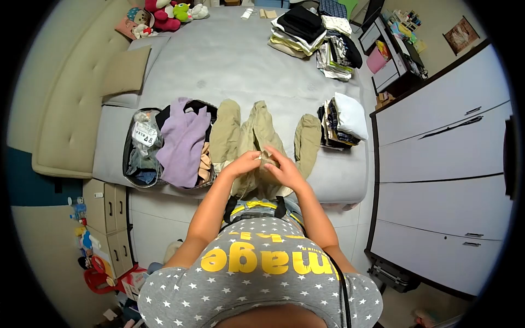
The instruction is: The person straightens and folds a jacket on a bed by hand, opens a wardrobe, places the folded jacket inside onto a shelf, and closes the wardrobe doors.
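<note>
A khaki garment (257, 128) lies at the near edge of the bed, its two sleeves spread to either side. My left hand (244, 163) pinches the fabric at the middle of the garment. Close beside it, my right hand (283, 168) has its thumb and fingers on the same piece of cloth. Just left of the garment is an open suitcase (127, 158), with a purple garment (183, 145) draped over its contents and a clear plastic bag (145, 131) inside.
Folded clothes (345, 117) are stacked right of the khaki garment. More stacks (298, 30) stand at the bed's far right. A pillow (127, 71) and plush toys (169, 13) lie far left. White cabinets (437, 164) line the right side; drawers (112, 208) stand left.
</note>
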Demonstrator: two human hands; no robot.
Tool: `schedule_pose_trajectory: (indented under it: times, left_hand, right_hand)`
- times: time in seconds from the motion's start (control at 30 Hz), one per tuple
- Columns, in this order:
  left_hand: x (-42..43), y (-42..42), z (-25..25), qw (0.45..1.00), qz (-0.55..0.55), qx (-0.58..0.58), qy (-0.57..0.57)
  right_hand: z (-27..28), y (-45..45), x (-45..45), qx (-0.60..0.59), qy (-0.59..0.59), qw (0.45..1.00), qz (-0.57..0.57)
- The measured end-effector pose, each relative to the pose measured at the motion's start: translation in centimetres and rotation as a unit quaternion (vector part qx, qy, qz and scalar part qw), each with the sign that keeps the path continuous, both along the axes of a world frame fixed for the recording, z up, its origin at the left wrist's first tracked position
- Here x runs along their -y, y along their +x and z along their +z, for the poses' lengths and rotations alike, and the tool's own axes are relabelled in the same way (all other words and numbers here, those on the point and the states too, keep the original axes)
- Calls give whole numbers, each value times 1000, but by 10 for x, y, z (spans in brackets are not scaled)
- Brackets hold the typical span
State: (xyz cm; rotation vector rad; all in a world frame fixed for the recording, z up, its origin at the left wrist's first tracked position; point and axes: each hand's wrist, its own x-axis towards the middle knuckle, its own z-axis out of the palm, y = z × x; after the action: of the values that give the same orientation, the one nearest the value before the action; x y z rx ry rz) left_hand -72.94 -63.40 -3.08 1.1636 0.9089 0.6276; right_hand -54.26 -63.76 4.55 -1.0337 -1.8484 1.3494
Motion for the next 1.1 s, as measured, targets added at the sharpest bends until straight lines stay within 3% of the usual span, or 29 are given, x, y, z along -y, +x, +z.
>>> schedule_pose_trajectory:
  times: [0.07,0.17,0.23,0.27,0.3,0.37,0.4,0.47,0.6,0.67,1.03,1.1]
  left_hand:
    - [0,4,-2,1000,-2,-2,29]
    - [-4,9,-6,998,-3,-25,49]
    - [-3,16,12,987,120,-83,63]
    - [-4,15,22,991,127,-8,-49]
    - [-4,14,18,991,127,-10,-51]
    - [-1,12,8,980,176,94,-6]
    - [0,11,11,982,167,85,5]
    - [0,6,8,984,147,96,0]
    - [4,8,12,986,114,120,0]
    - [6,8,11,985,117,123,3]
    - [9,13,16,992,83,95,11]
    - [8,16,16,991,89,42,89]
  right_hand:
    - [6,3,-4,18,52,998,39]
    - [15,3,-8,102,-31,994,37]
    - [19,3,-11,133,-111,985,-19]
    - [-3,6,-13,157,22,987,-39]
    - [-9,7,-14,156,21,987,-40]
    - [-20,11,-14,68,69,992,-81]
    - [-18,12,-13,67,67,992,-82]
    - [-11,13,-12,22,-76,996,-46]
    - [-13,13,-6,32,-57,998,-16]
    - [-18,14,-5,2,-124,992,3]
    - [-21,18,-8,13,-157,988,8]
    - [-22,18,-9,17,-164,986,3]
